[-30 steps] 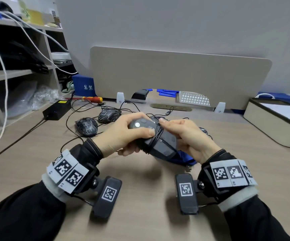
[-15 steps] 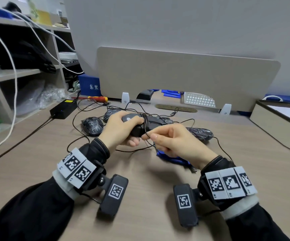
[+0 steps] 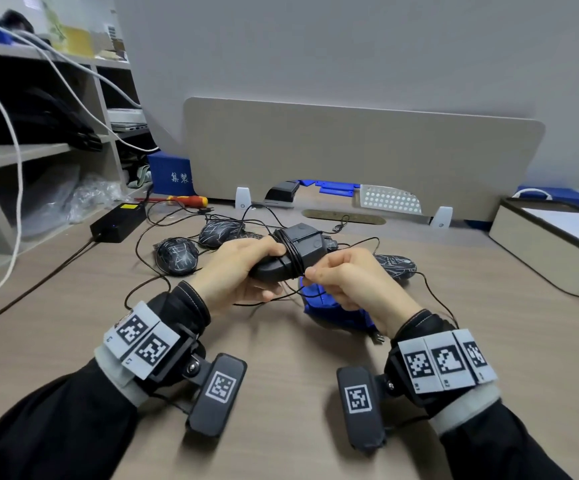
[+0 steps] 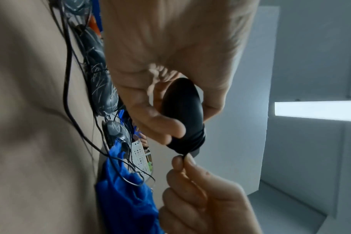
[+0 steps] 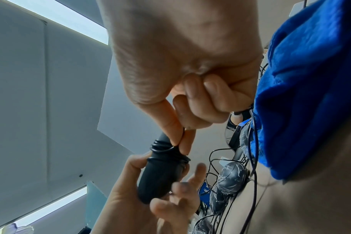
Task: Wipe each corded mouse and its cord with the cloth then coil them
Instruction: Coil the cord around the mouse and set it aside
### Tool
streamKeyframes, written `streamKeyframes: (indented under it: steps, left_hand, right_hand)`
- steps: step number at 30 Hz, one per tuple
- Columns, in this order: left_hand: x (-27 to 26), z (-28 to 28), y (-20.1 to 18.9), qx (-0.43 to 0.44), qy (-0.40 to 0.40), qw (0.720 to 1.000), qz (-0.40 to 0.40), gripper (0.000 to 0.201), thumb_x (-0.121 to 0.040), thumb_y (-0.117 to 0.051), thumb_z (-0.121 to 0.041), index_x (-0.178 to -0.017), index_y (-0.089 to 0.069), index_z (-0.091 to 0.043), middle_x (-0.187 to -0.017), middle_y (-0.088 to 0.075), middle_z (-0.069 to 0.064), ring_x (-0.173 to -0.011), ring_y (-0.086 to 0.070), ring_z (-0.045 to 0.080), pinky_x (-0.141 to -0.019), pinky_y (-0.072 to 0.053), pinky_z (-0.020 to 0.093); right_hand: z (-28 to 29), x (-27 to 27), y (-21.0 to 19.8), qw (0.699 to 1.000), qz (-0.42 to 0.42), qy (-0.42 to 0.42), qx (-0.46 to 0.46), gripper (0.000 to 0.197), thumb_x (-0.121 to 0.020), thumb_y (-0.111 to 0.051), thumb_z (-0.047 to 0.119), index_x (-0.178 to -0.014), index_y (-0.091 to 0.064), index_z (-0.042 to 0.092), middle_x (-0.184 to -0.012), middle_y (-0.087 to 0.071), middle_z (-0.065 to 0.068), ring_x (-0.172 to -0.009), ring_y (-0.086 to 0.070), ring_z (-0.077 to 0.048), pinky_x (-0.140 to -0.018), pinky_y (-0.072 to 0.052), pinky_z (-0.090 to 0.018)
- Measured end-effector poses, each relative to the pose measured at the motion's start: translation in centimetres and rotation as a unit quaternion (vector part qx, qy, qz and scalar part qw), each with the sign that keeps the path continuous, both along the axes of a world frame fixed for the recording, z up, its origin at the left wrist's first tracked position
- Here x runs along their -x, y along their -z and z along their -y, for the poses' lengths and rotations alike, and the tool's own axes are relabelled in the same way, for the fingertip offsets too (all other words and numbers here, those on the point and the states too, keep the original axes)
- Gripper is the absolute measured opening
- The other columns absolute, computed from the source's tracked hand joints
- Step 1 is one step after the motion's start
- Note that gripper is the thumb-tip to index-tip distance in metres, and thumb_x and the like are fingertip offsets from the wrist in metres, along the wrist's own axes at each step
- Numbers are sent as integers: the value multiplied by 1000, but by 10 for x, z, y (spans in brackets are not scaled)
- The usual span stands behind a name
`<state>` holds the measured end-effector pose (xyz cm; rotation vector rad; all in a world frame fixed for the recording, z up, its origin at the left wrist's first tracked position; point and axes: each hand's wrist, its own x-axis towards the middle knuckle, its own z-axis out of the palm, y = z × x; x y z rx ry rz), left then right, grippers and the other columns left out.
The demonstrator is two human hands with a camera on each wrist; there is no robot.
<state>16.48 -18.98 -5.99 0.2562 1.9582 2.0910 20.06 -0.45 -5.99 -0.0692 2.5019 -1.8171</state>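
A: Head view first. What does each grip hold?

B: The left hand wraps the rear of a dark mouse, raised above the counter. Its cord runs in several turns around the mouse's middle. The right hand pinches that cord between thumb and forefinger, just beside the coils.

A: And the cloth?

B: The blue cloth lies on the counter under the right grip. Beyond the left grip sit two patterned mice, and a third shows past the right knuckles. Loose cords trail among them.

A: Left wrist view?

B: The left hand curls fingers and thumb around the mouse. Below it the right hand nips the cord at the wound end. The cloth lies bunched on the counter beside that right grip.

A: Right wrist view?

B: The right hand has thumb and forefinger closed on a strand, with the other fingers tucked into the palm. The cord bands the mouse, which the left hand holds from below. The cloth hangs close beside the right grip.
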Motion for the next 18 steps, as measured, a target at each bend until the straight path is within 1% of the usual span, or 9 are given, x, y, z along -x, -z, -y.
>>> streamKeyframes:
  steps: [1,3,5,7,9,12,14,15,18]
  left_hand:
    - [2,-1,1,8,-11,1000,-22,11,-92,-59,-14,-93,-60,-2,-73,-57,14,-54,-56,23,-42,-44,22]
    - [3,-2,2,20,-23,998,-57,9,-92,-59,-9,-90,-58,0,-73,-56,17,-49,-55,21,-39,-43,22]
    - [3,-3,3,19,-28,996,-79,6,-92,-59,-6,-94,-56,-1,-75,-56,19,-43,-54,22,-36,-43,22]
    - [3,-4,4,5,-40,996,-84,16,-92,-60,-5,-106,-53,-7,-78,-62,19,-42,-56,27,-37,-45,24]
    - [4,-4,5,2,-39,995,-88,24,-93,-60,-4,-113,-51,-15,-80,-65,19,-45,-57,30,-38,-47,26]
    - [4,-4,5,0,-49,994,-96,14,-93,-59,-4,-101,-51,-13,-76,-63,18,-42,-55,28,-35,-45,25]
    - [6,-4,5,-6,-66,993,-96,12,-92,-61,-4,-95,-51,-10,-77,-61,21,-39,-56,29,-34,-45,24]
    - [7,-4,6,-9,-72,993,-95,12,-92,-61,-4,-95,-50,-8,-80,-61,22,-39,-57,30,-34,-45,25]
    - [8,-4,6,-25,-76,992,-96,19,-93,-59,-4,-104,-44,-8,-85,-60,24,-38,-58,31,-34,-46,25]
  right_hand:
    - [0,1,0,1000,1,2,0,26,-94,-65,12,-68,-69,11,-46,-37,8,-41,-24,-8,-39,-18,-18]
    - [1,1,1,1000,8,7,11,29,-94,-66,12,-65,-68,12,-45,-36,9,-39,-23,-8,-38,-17,-18]
    - [1,1,1,999,16,14,34,29,-92,-68,11,-63,-65,12,-46,-35,6,-39,-22,-8,-39,-17,-17]
    - [0,1,1,998,13,33,46,21,-88,-71,8,-69,-64,10,-48,-39,3,-39,-26,-9,-40,-18,-17]
    - [-1,2,1,995,-2,71,71,11,-85,-73,4,-84,-64,8,-49,-49,1,-38,-35,-9,-40,-24,-18]
    - [-2,3,0,987,-41,106,110,19,-84,-71,-2,-100,-63,5,-51,-56,-1,-39,-44,-9,-41,-33,-20]
    - [-2,4,-1,983,-61,112,128,22,-84,-71,-2,-102,-62,7,-55,-59,-2,-42,-48,-11,-41,-36,-18]
    - [-2,4,-1,981,-66,115,141,21,-85,-71,-1,-101,-62,8,-58,-61,-4,-45,-51,-12,-42,-38,-18]
    - [-2,3,-1,973,-72,102,192,15,-88,-70,2,-100,-64,8,-68,-68,-8,-55,-60,-15,-47,-44,-19]
